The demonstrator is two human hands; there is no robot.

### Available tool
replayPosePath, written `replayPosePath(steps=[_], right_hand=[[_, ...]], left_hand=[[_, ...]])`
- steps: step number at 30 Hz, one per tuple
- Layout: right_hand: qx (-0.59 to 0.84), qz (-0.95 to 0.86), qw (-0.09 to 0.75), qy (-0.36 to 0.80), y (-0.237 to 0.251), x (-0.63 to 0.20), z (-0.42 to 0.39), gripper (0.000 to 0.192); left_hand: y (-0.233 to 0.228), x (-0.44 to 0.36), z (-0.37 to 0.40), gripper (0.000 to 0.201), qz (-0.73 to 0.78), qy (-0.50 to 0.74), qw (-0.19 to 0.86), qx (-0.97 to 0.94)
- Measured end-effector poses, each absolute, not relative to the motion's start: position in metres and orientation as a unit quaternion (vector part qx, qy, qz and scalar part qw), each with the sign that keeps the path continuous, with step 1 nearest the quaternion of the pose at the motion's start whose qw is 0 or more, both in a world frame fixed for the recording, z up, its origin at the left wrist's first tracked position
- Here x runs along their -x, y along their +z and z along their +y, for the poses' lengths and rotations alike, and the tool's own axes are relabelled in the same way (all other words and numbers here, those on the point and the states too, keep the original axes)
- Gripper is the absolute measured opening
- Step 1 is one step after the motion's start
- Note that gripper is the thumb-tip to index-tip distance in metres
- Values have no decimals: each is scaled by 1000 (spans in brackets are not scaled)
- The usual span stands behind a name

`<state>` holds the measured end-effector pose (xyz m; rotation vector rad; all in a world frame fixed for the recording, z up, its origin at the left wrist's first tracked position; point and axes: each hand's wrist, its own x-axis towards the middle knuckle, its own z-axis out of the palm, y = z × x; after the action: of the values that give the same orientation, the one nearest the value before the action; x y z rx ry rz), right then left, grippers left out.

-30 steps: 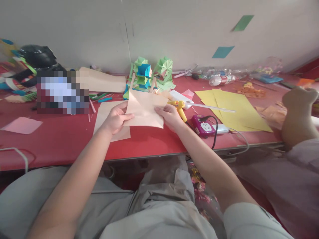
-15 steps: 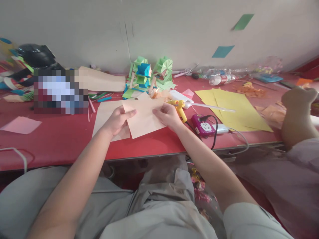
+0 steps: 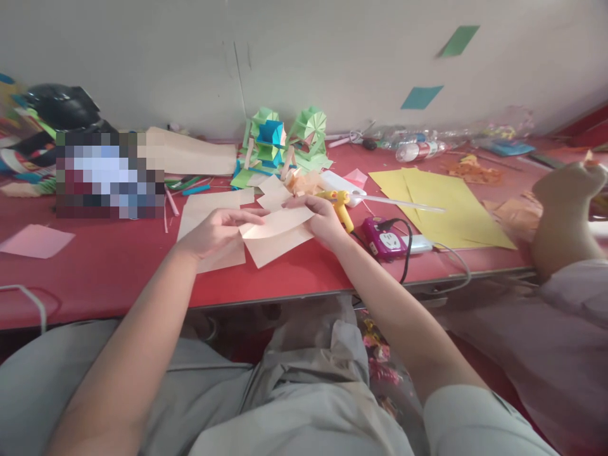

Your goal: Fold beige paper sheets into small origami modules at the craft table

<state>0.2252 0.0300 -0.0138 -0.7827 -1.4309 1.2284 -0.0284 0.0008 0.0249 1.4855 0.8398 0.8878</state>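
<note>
Head view shows my left hand (image 3: 213, 231) and right hand (image 3: 319, 218) both on a pale peach sheet of paper (image 3: 278, 235) that lies on the red tabletop (image 3: 109, 272). Between the two hands the sheet is bent over on itself, its upper flap curving down toward me. My left hand presses flat on the sheet's left edge, fingers stretched out; my right hand pinches the right edge with its fingers curled. Under my left hand lies a second peach sheet (image 3: 209, 212), partly covered. Just beyond my right hand sits a yellow glue gun (image 3: 341, 206), and to the right of that a purple power strip (image 3: 386, 239) with a black cord. Farther right lie large yellow paper sheets (image 3: 441, 202). Beyond both hands, near the wall, stand green and blue folded paper models (image 3: 285, 139).
</note>
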Motion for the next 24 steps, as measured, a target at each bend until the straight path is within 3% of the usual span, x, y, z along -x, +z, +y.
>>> replayPosePath(steps=[3,7,11,14,19,24], right_hand=[[312,-626,513,498,-13,-226,30,9],[285,-647,496,504,-12,-227,30,9],[272,-664,478,506,-10,-227,27,14],[286,-644,487,515,-9,-224,27,9],[320,-514,550,575,-9,-219,30,44],[331,-522,489,615,-10,-218,29,49]], left_hand=[[25,32,-1,27,355,329,651,-585],[21,19,-6,21,420,339,636,-551],[18,-4,-13,43,406,342,668,-522],[17,-15,-15,45,391,328,680,-526],[12,-19,-10,47,442,436,609,-495],[5,-27,-8,57,468,505,565,-454]])
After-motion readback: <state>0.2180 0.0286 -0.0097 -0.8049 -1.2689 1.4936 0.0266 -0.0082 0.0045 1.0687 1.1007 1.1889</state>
